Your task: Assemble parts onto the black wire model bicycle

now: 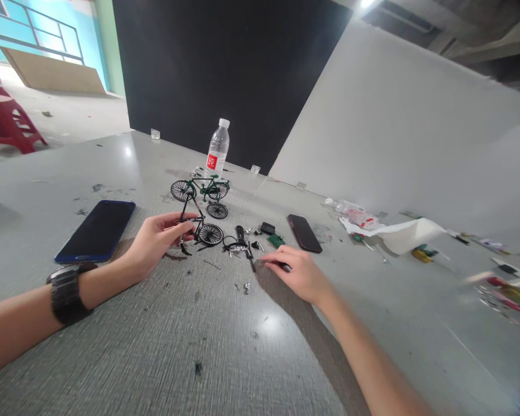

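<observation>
My left hand (159, 240) is closed around the black frame of a model bicycle (193, 215), which has one spoked wheel (210, 234) at its right end. Fingers curled close together, my right hand (297, 268) rests low over the table beside a heap of small black and silver parts (241, 247). Whether a tiny part is pinched in its fingertips is too small to make out. A loose spoked wheel (217, 210) lies just behind the frame. Farther back stands a green model bicycle (205, 188) with both wheels on.
A water bottle (218, 151) stands behind the green bicycle. A blue-edged phone (96, 231) lies left, a dark phone (304, 233) right. Another bottle (355, 214) lies on its side near white paper (398, 234). Blurred tools (507, 297) are at far right. A black panel (225, 69) rises behind.
</observation>
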`<state>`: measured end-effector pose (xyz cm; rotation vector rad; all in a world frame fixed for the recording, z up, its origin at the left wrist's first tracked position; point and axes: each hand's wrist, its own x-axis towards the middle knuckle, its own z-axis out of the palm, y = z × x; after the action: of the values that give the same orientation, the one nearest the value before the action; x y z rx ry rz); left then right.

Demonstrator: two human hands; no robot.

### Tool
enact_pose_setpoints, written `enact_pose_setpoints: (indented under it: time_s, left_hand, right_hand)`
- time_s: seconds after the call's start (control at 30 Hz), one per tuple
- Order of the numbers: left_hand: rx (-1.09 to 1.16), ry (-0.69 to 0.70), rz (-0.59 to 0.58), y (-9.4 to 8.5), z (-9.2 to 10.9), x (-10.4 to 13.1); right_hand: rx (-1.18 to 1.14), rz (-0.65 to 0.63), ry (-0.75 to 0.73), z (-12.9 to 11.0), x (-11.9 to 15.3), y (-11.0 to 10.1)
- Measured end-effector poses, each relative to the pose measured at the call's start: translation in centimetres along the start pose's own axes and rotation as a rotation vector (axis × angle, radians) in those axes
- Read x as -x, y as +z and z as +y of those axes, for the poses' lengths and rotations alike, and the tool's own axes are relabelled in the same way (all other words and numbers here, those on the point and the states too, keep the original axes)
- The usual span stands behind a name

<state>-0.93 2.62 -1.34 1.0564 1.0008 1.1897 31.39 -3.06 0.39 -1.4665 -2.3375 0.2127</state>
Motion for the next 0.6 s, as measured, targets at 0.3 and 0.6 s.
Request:
enact_pose_setpoints:
  time_s: [0.3, 0.6]
  left_hand:
    - [-0.013, 0.005, -0.010, 0.05, 0.08, 0.03]
    - [-0.016, 0.009, -0.011, 0.11, 0.05, 0.10]
  right_hand:
    - [-0.026, -0.002, -0.010, 0.03, -0.13, 0.63]
    - [-0.013, 0.013, 0.006, -0.38, -0.21, 0.37]
